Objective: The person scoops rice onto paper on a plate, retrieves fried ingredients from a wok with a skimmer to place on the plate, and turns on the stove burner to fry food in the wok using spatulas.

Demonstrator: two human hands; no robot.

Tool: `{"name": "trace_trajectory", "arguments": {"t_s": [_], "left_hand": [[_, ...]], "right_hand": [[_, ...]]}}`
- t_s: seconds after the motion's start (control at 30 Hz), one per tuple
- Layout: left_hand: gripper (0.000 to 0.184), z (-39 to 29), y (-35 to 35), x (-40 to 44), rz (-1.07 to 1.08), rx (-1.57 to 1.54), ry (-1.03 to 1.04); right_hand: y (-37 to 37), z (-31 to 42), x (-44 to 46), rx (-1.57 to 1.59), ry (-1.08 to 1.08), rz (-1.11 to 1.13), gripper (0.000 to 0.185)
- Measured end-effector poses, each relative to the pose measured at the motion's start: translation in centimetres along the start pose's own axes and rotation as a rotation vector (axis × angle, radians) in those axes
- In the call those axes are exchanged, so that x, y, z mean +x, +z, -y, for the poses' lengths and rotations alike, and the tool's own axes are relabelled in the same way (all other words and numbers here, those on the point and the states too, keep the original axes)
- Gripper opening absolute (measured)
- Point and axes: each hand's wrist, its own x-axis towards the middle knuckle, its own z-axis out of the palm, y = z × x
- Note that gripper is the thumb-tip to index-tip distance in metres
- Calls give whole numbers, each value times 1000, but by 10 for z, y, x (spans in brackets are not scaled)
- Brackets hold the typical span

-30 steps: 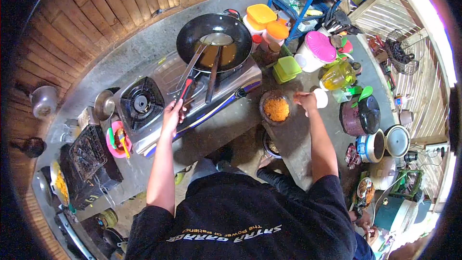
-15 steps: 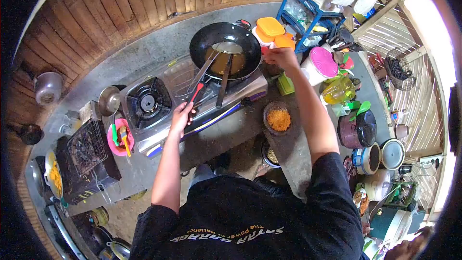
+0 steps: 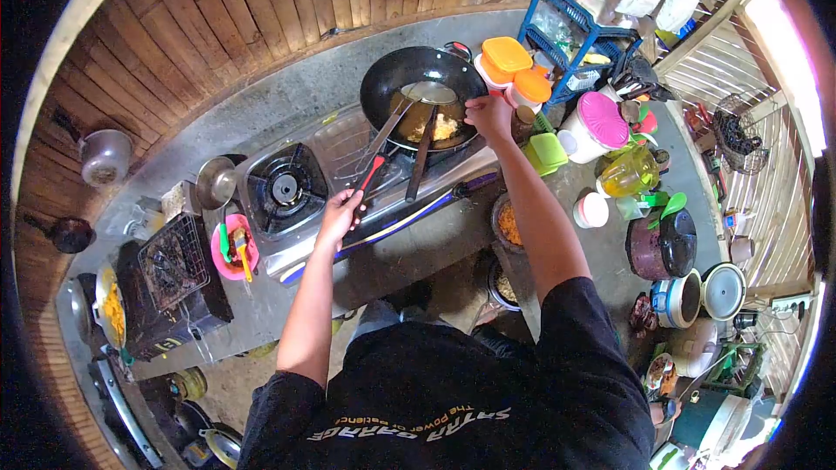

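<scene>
A black wok (image 3: 380,78) with brownish oil sits on the right burner of the steel stove. Pale, foaming food (image 3: 444,127) floats in the oil near its right side. My left hand (image 3: 343,214) is closed around the red handle of a wire strainer (image 3: 428,93), whose round mesh lies in the wok. Across the wok's front rim rests a dark-handled utensil (image 3: 421,164). Over the wok's right rim is my right hand (image 3: 489,115), fingers pressed together; what they hold, if anything, is too small to name. Below my right forearm, a stone mortar (image 3: 498,209) of orange mixture is partly hidden.
Orange-lidded tubs (image 3: 507,56), a green container (image 3: 547,153) and a pink-lidded tub (image 3: 602,120) stand right of the wok. Left are an unused burner (image 3: 286,187) and a pink bowl (image 3: 228,259) with utensils. Another person's hand (image 3: 669,409) shows at lower right.
My right hand has moved from beside the mortar up and left to the wok's rim. Pale food now shows in the oil. The camera view has shifted; my left hand keeps its hold.
</scene>
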Motion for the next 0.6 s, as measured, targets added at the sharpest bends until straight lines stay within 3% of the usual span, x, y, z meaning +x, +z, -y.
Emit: {"name": "trace_trajectory", "arguments": {"t_s": [0.2,0.23,0.33,0.37,0.47,0.5,0.6], "left_hand": [[29,-19,5,-7,-80,64,-50],[31,-23,7,-8,-113,87,-62],[38,-18,2,10,-202,183,216],[38,-25,2,11,-206,186,161],[37,-33,1,32,-180,220,274],[35,-35,-1,43,-215,318,256],[34,-40,-4,70,-145,463,238]], "right_hand": [[-2,23,-64,-436,-513,-122,13],[3,22,-73,-402,-423,-53,14],[23,24,-105,-341,-257,41,16],[29,12,-110,-244,-273,40,14],[45,22,-139,-112,-301,-36,15],[50,19,-140,-195,-341,-43,25],[69,14,-151,-143,-95,-31,40]]}}
